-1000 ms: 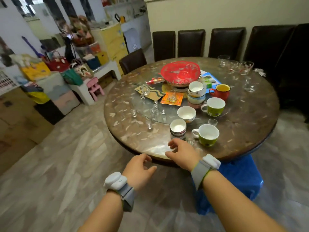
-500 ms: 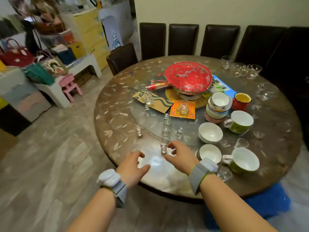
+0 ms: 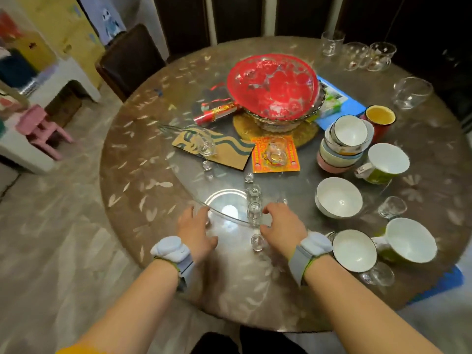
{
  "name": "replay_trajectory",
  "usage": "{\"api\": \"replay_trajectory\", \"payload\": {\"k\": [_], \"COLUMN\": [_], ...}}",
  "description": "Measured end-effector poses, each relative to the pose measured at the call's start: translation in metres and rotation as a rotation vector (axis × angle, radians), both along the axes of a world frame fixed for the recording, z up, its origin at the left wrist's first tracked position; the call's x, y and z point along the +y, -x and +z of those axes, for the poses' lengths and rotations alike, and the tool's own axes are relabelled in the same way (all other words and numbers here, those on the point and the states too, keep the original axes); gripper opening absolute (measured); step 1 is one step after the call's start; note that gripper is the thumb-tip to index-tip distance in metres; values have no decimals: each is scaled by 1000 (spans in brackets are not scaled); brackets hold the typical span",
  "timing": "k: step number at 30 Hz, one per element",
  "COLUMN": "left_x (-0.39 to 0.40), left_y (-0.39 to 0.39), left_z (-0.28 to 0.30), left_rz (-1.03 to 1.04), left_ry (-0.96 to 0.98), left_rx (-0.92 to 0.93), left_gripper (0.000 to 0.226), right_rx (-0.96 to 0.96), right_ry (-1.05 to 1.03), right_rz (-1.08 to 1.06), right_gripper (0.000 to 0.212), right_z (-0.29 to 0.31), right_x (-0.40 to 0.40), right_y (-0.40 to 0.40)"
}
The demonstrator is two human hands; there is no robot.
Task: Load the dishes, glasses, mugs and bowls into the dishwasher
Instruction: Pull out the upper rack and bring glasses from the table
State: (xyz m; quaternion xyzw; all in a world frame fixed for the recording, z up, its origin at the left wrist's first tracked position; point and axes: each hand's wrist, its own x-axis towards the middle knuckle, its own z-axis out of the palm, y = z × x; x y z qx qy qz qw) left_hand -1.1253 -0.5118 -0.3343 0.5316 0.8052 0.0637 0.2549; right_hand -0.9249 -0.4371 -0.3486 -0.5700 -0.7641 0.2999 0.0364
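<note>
My left hand (image 3: 196,231) hovers flat over the near edge of the round table (image 3: 143,175), its fingertips at the rim of the glass turntable (image 3: 222,198). My right hand (image 3: 281,226) has loosely curled fingers beside a row of small shot glasses (image 3: 254,210) and holds nothing. Another shot glass (image 3: 256,242) stands between my wrists. To the right are two white bowls (image 3: 338,198) (image 3: 353,250), two green mugs (image 3: 408,241) (image 3: 385,162), a stack of bowls (image 3: 344,146) and a red mug (image 3: 380,118). No dishwasher is in view.
A red glass dish (image 3: 273,85) stands mid-table, with a brown paper bag (image 3: 212,146) and an orange paper (image 3: 275,154) in front of it. Clear glasses (image 3: 380,56) and a glass bowl (image 3: 411,92) are at the far right. Dark chairs (image 3: 127,60) ring the table; a pink stool (image 3: 40,126) stands left.
I have come closer to the table. Both hands have moved forward from its near edge to over the shot glasses by the turntable's rim.
</note>
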Motion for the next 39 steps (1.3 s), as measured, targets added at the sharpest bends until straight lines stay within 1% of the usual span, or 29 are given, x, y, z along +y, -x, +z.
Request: {"api": "replay_trajectory", "payload": {"k": [2,4,6,9,11,13,17,19,21,24,27,29,31,34,36,37,39], "left_x": [31,49,75,105,117,129,141,151,158,172,185,189,195,200,197,197,195], "left_y": [13,16,16,14,14,15,38,58,74,89,100,105,109,95,75,71,50], "left_z": [-6,-3,-8,-17,-23,-27,-29,-30,-28,-29,-25,-22,-21,-21,-26,-26,-27], "left_rz": [-61,-116,-254,-407,-413,-429,-472,-497,-477,-450,-472,-451,-468,-545,-649,-667,-772], "left_ry": [-30,-57,-19,12,46,67,6,2,-8,-32,-32,-54,-102,-117,-109,-107,-127], "left_rx": [65,93,108,98,66,45,69,68,66,35,66,83,36,-58,-87,-89,-107], "left_gripper": [75,74,76,79,72,60,47,42,38,32,27,26,22,17,16,17,18], "right_rx": [60,65,22,-56,-115,-160,-308,-328,-341,-349,-332,-339,-351,-288,-179,-124,-63], "right_ry": [-36,-50,-8,8,10,8,-73,-149,-164,-206,-200,-178,-174,-182,-136,-136,-192], "right_rz": [-63,-63,-95,-96,-103,-136,-234,-319,-302,-263,-283,-281,-270,-293,-356,-368,-452], "right_gripper": [38,45,55,77,92,96,89,90,89,81,69,65,58,47,33,31,31], "right_z": [-2,0,-6,-17,-25,-35,-47,-53,-58,-66,-67,-65,-62,-46,-34,-29,-21], "right_x": [26,38,52,57,57,60,60,59,56,57,63,67,72,71,61,58,41], "right_y": [8,13,22,39,53,69,99,109,111,108,108,107,107,104,99,99,91]}}
